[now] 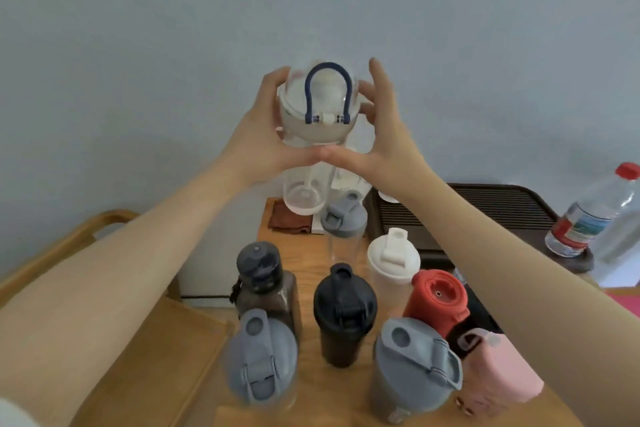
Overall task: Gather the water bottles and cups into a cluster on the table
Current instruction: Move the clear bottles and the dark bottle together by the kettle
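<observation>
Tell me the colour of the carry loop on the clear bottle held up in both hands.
Dark blue carry loop, seen best in the head view.

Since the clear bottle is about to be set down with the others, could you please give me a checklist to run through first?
1. Hold on the clear bottle with the blue loop handle: left hand and right hand wrap it from both sides. Ok.
2. Its lid closed: cannot tell.
3. Bottle clear of the table: lifted well above the group. Ok.
4. Landing spot: bare wood between the clear bottle with the grey lid and the black shaker, but narrow. Cannot tell.
5. Neighbours upright: the red bottle and pink bottle appear to lean. Not ok.
</observation>
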`<state>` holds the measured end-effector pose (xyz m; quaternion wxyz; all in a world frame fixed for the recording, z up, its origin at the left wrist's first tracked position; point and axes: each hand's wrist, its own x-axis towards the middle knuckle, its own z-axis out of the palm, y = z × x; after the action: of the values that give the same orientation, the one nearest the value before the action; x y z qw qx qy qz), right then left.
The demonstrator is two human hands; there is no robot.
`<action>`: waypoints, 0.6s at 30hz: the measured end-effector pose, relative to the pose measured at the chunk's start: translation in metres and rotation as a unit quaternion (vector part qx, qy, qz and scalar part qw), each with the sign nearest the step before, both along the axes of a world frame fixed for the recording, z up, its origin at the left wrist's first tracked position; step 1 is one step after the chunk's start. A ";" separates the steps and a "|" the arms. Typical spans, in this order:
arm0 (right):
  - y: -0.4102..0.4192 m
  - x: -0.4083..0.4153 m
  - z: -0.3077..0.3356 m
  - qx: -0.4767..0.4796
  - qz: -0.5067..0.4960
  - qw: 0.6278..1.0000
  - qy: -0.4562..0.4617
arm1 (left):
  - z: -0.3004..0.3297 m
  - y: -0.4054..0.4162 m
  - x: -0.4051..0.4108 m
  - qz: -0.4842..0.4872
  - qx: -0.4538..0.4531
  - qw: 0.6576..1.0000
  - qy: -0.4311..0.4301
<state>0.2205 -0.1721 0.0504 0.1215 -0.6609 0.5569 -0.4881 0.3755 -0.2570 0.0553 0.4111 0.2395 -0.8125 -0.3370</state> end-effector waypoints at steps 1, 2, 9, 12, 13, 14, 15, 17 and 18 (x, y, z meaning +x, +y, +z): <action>-0.008 0.009 -0.008 0.041 0.001 0.999 0.007 | -0.004 -0.010 0.012 0.021 0.004 1.000 0.000; -0.014 0.017 -0.017 0.086 0.005 0.996 0.017 | -0.009 -0.021 0.023 0.039 0.012 0.999 0.001; -0.034 0.063 -0.075 0.300 0.189 0.914 0.198 | -0.075 -0.082 0.071 0.061 0.097 0.993 -0.023; -0.037 0.076 -0.087 0.316 0.222 0.882 0.270 | -0.108 -0.100 0.079 0.055 0.133 0.989 -0.044; -0.038 0.078 -0.090 0.314 0.212 0.881 0.282 | -0.117 -0.106 0.080 0.050 0.142 0.987 -0.048; -0.039 0.080 -0.092 0.311 0.194 0.884 0.290 | -0.126 -0.111 0.080 0.045 0.149 0.986 -0.051; -0.040 0.081 -0.095 0.306 0.170 0.889 0.296 | -0.134 -0.115 0.080 0.040 0.153 0.986 -0.053; -0.044 0.080 -0.097 0.298 0.109 0.902 0.294 | -0.149 -0.122 0.079 0.024 0.162 0.985 -0.060; -0.047 0.079 -0.098 0.297 0.075 0.909 0.283 | -0.155 -0.125 0.079 0.012 0.168 0.984 -0.067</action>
<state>0.2994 -0.2191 -0.0474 0.1860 -0.7446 0.6358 -0.0819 0.4542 -0.3823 -0.0997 0.3140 0.3364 -0.7672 -0.4469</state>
